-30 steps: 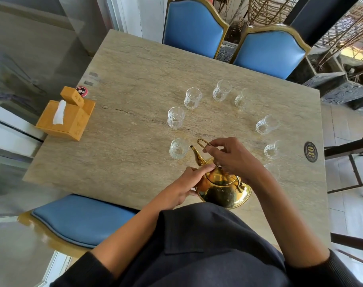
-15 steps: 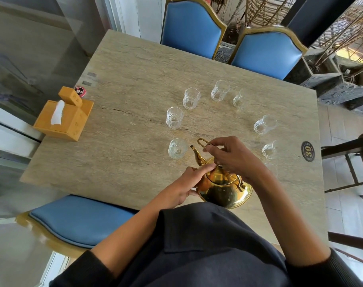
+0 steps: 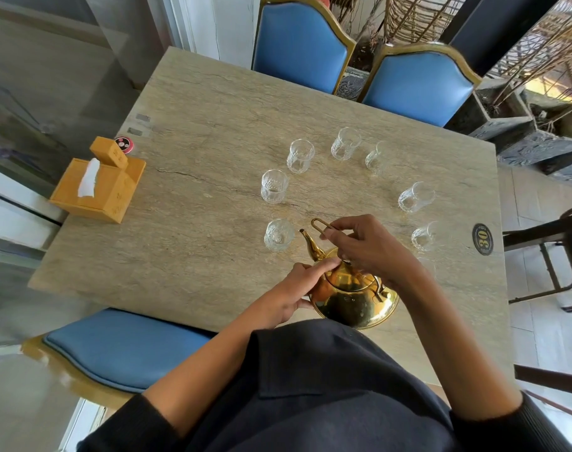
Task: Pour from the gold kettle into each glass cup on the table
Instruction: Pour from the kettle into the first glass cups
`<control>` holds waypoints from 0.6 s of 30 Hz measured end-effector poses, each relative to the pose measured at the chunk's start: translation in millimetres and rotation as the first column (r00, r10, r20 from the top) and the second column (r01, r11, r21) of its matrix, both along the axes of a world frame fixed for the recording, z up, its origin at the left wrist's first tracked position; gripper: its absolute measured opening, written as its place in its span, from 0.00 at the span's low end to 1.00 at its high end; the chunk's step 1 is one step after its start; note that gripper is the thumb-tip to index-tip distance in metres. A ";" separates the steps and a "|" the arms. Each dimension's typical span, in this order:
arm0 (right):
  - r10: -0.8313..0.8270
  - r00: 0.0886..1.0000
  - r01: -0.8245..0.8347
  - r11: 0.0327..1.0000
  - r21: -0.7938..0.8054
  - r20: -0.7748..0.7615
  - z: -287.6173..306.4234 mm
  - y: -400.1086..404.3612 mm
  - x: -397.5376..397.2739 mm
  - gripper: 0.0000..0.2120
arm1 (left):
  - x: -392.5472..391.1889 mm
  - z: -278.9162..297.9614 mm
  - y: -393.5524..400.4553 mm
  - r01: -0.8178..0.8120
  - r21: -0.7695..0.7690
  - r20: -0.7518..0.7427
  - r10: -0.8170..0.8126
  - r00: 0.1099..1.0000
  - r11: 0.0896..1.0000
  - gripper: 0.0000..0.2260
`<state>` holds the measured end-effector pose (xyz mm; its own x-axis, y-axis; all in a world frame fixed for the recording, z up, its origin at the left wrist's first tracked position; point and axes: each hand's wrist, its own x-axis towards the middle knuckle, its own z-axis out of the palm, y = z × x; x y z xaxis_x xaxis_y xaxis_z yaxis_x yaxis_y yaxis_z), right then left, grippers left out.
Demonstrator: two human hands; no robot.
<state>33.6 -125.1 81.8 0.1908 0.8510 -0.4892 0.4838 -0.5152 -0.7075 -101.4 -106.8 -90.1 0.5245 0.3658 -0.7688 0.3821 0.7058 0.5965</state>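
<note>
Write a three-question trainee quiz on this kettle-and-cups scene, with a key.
1. True or false: the gold kettle stands near the table edge closest to the person.
2. Which hand grips the kettle's handle? A) left hand B) right hand
3. Fill in: the spout points toward the nearest glass cup, which looks ____.

Key: 1 true. 2 B; the left hand rests a finger on the lid. 3 empty.
</note>
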 end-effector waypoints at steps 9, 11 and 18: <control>-0.003 1.000 0.003 1.000 0.004 0.000 0.9 -0.6 -0.2 0.13 | 0.2 3.4 -0.9 -0.012 -0.007 0.004 0.012 1.000 1.000 0.61; -0.004 1.000 0.004 1.000 0.003 -0.002 0.3 -1.1 0.2 0.13 | 0.1 5.6 -1.5 -0.013 -0.009 0.012 0.013 1.000 1.000 0.61; -0.002 1.000 0.002 1.000 0.004 0.000 0.7 -2.8 1.1 0.13 | 0.4 14.3 -2.6 -0.011 -0.014 0.020 0.011 1.000 1.000 0.54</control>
